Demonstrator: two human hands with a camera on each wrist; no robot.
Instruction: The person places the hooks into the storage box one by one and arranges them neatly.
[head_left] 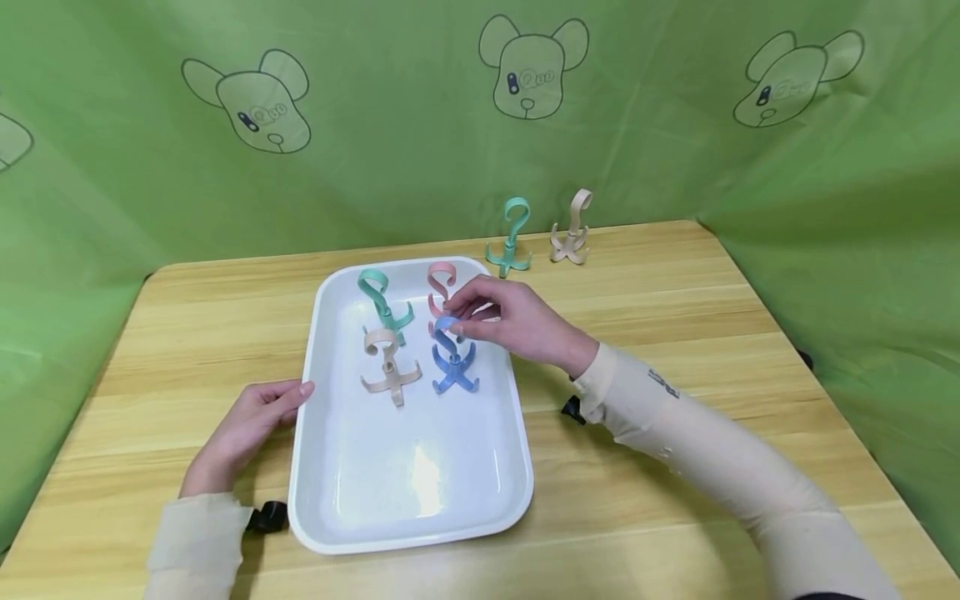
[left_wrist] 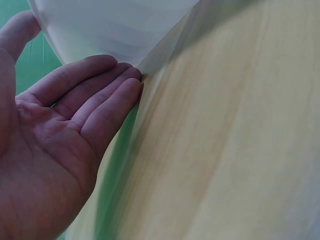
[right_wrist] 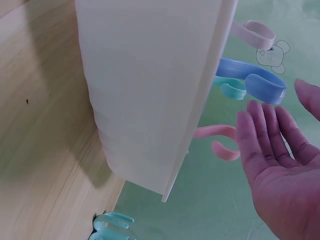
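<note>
A white tray (head_left: 405, 525) holds a green hook hanger (head_left: 386, 317), a beige one (head_left: 392, 379), a pink one (head_left: 441, 271) and a blue one (head_left: 454, 371), all standing with their hooks up. My left hand (head_left: 258, 417) holds the tray's left side, its thumb at the rim and its fingers (left_wrist: 100, 92) against the outer wall. Over the tray's far right, my right hand (head_left: 510, 317) is at the blue hanger's hook (right_wrist: 265, 90). In the right wrist view its fingers are nearly straight, with the thumb apart from the hook. The pink hook (right_wrist: 225, 150) lies close by the fingers.
Beyond the tray's far right corner, another green hanger (head_left: 509, 250) and another beige hanger (head_left: 572, 237) stand on the wooden table (head_left: 652, 308). A green curtain (head_left: 405, 150) with printed bear heads rises behind the table and at its sides.
</note>
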